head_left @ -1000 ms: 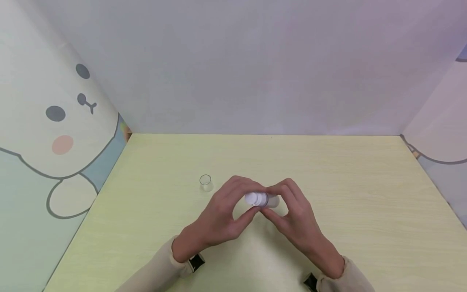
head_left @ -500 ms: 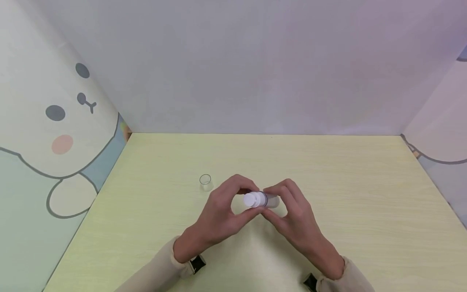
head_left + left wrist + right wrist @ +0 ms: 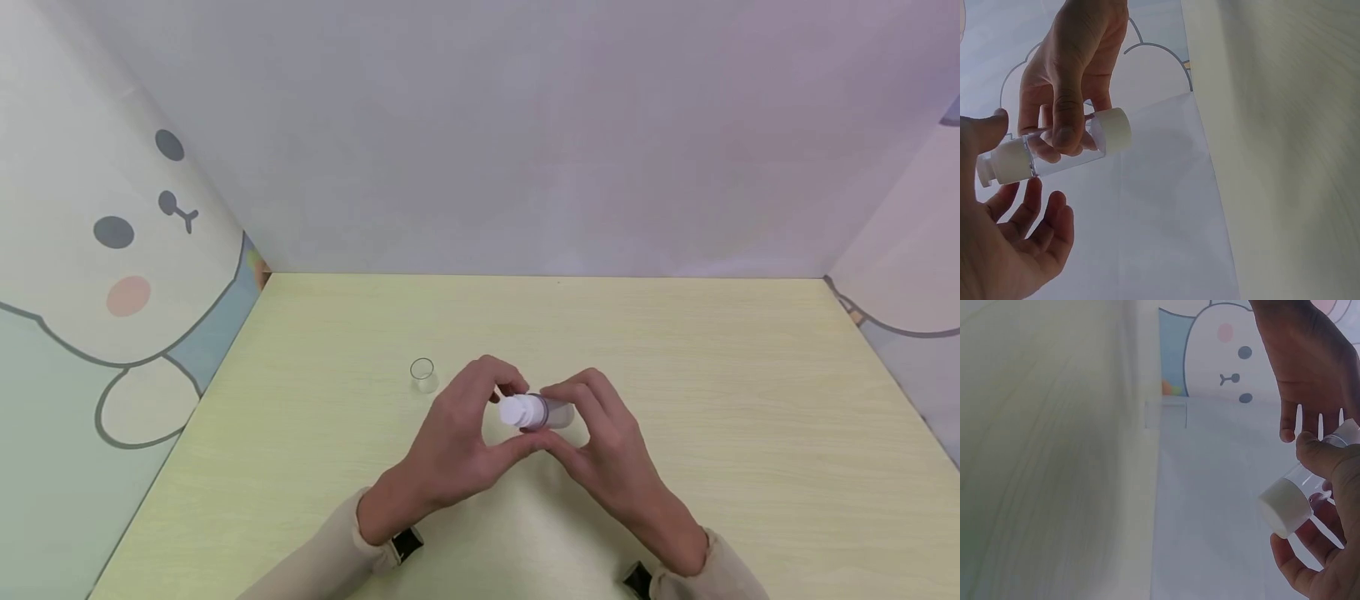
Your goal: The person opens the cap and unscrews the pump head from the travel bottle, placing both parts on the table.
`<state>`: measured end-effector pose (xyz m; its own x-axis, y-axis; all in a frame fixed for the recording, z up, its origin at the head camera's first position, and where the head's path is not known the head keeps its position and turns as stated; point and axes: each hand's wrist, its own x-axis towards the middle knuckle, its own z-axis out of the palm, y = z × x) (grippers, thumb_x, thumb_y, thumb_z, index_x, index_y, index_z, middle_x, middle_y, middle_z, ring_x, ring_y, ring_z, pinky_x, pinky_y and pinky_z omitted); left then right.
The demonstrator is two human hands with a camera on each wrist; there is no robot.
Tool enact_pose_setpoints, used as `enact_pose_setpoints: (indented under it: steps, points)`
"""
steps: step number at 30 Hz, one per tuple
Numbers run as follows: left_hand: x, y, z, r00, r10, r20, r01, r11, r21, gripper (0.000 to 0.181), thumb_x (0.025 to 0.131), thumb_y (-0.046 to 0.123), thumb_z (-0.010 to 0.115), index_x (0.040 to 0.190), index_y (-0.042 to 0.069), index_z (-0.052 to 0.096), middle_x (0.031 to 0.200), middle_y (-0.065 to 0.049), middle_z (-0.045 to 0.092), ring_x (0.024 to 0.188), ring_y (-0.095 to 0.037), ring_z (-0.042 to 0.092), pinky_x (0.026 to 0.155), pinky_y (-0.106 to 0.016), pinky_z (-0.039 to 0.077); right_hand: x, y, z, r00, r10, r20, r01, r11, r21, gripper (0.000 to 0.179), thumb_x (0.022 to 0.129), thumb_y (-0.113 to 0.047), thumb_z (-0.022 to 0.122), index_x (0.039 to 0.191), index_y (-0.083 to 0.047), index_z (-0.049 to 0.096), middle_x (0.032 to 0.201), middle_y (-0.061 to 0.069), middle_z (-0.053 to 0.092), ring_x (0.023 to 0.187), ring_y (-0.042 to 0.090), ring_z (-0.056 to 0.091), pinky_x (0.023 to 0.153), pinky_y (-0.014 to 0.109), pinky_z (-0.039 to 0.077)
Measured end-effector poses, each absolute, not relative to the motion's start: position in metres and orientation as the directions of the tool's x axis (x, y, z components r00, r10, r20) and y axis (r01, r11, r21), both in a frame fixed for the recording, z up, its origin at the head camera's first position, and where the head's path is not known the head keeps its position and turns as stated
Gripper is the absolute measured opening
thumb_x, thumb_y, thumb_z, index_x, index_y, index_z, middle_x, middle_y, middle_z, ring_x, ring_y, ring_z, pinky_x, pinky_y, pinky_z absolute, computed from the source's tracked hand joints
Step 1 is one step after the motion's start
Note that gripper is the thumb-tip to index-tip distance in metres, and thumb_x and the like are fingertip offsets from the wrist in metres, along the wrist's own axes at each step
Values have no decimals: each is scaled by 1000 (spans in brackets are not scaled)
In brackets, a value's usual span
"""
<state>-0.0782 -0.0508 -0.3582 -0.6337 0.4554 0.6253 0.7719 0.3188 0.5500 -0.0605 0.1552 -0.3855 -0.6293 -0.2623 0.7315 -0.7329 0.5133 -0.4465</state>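
Note:
A small clear bottle [image 3: 561, 413] with a white pump top [image 3: 514, 410] is held tilted above the table, pump end toward the left. My right hand [image 3: 609, 446] grips its clear body between thumb and fingers. Around the pump top's collar curl the thumb and index finger of my left hand [image 3: 453, 437]. In the left wrist view, the left fingertips [image 3: 1035, 181] meet the collar from below, while the left thumb lies just above it. The right wrist view shows the bottle's white base [image 3: 1285, 508] pointing away from the palm.
A small clear glass cup [image 3: 423, 377] stands upright on the pale wooden table [image 3: 712, 367], to the left of and beyond the hands. A plain light wall [image 3: 540, 150] rises at the table's back, with cartoon-printed panels at both sides.
The left index finger has drawn back along the far side of the pump top, and the left thumb has slid right along the near side. The right hand and bottle barely moved.

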Motion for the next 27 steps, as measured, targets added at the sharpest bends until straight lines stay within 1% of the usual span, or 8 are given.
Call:
enact_pose_setpoints:
  steps: [3,6,10,12,16,19,22,27]
  points:
    - [-78,-50,-357,-601,478,641,799,325,507,52,84,26,89,121,6,58,114,-1,59,107,-16,56,92,-26,50,-61,156,-385,-631,-259,731,-730,516,-447,45,97,-45,68,110,-1,67,101,6,61,89,17,61,81,22,51]
    - [-78,-50,-355,-541,504,673,840,298,453,53,86,20,86,128,5,57,121,-6,58,113,-22,53,99,-33,47,-62,156,-385,-623,-254,740,-735,514,-443,42,98,-42,68,109,-2,67,99,6,61,88,17,61,80,21,52]
    - [-77,-50,-352,-461,539,705,886,241,395,54,84,6,79,133,2,54,126,-10,56,120,-26,49,106,-41,42,-63,155,-386,-618,-254,744,-739,509,-441,40,100,-41,66,109,-2,67,98,7,61,87,17,62,78,20,52]
    - [-77,-50,-351,-439,556,706,895,207,394,56,82,-2,72,134,1,53,129,-12,55,122,-27,49,108,-42,42,-63,155,-386,-616,-255,745,-742,505,-441,40,101,-40,65,110,-2,67,97,7,61,86,18,62,77,21,52]
    - [-77,-51,-350,-416,574,705,900,149,410,57,79,-13,60,135,-2,51,128,-13,57,121,-26,52,108,-37,47,-64,155,-387,-609,-256,751,-746,506,-432,40,102,-40,64,108,-1,67,96,8,61,85,18,62,77,22,53]
    - [-78,-51,-350,-408,580,705,899,121,422,55,81,-15,55,134,-4,50,125,-10,60,116,-22,56,104,-32,50,-64,155,-387,-607,-256,752,-746,510,-428,40,102,-41,63,107,-2,67,97,8,61,85,17,62,77,22,52]
    - [-79,-53,-348,-408,578,707,896,107,430,51,84,-15,56,133,-3,51,121,-8,63,113,-20,57,103,-31,50,-64,155,-387,-603,-258,755,-749,508,-425,39,102,-41,63,107,-2,67,97,7,61,85,18,61,77,23,52]
    - [-81,-54,-347,-407,571,713,899,110,424,44,89,-9,63,131,-4,52,120,-8,64,112,-20,58,102,-31,51,-64,156,-386,-603,-261,754,-749,511,-423,39,102,-41,63,108,-2,67,98,7,61,87,18,61,77,25,52]
